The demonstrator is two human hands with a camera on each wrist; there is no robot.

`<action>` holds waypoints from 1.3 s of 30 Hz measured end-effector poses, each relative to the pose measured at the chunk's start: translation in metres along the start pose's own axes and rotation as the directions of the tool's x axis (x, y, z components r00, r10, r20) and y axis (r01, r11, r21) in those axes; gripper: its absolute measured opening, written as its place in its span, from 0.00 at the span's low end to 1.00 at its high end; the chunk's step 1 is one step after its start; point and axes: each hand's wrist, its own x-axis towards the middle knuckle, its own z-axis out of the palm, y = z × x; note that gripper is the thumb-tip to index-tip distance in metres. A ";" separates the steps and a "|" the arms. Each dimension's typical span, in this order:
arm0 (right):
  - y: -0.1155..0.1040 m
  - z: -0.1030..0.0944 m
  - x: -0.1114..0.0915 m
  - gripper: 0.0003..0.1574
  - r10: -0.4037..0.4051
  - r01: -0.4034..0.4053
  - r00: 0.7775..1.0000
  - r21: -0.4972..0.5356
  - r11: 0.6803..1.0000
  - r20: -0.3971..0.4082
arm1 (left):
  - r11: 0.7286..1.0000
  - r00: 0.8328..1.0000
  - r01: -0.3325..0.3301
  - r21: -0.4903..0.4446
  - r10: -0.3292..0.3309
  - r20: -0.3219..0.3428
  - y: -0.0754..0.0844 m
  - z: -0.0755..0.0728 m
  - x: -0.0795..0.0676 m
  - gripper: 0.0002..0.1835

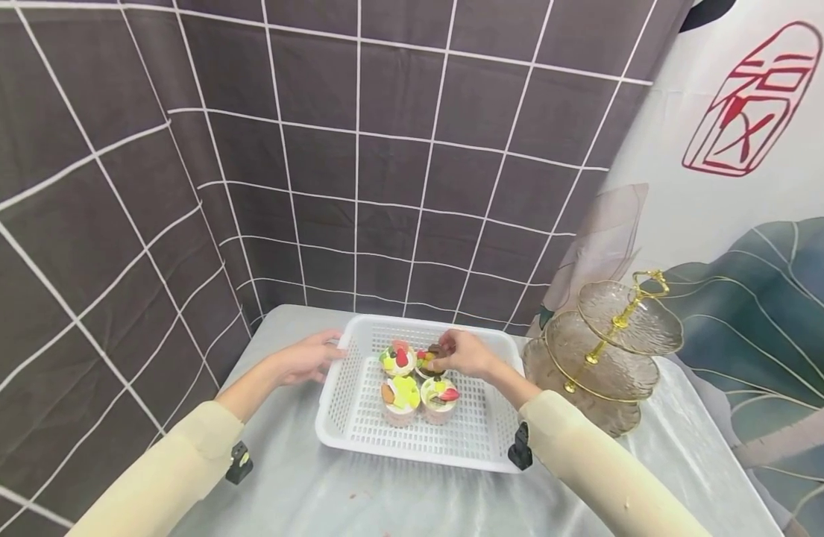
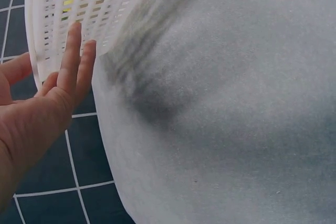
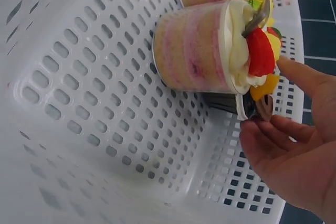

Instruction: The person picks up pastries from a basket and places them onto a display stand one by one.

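One grip, the right hand (image 1: 467, 353), holds a dark cup (image 3: 223, 102) in the basket (image 1: 477, 425), the left hand (image 1: 308, 358) spread beside it.

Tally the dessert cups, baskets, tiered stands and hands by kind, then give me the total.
Dessert cups: 4
White basket: 1
Tiered stand: 1
Hands, left hand and right hand: 2
Total: 8

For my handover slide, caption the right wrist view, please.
Right hand at the rim of a dark cup, partly behind a strawberry-topped layered cake cup, in a white perforated basket.
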 end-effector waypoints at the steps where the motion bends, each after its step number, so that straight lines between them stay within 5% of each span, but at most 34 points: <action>1: -0.001 0.001 0.000 0.35 0.009 -0.009 1.000 0.003 1.000 0.001 | 1.000 1.000 -0.001 0.001 0.001 0.000 0.000 0.000 0.000 0.31; 24: -0.013 0.014 0.004 0.32 0.109 -0.111 0.994 -0.106 0.988 -0.024 | 1.000 1.000 -0.015 -0.013 0.014 -0.026 -0.006 0.002 0.003 0.28; 39: -0.008 -0.011 -0.007 0.36 0.013 -0.010 0.998 0.060 0.998 -0.062 | 1.000 1.000 -0.014 0.009 0.014 -0.020 -0.005 0.003 0.003 0.28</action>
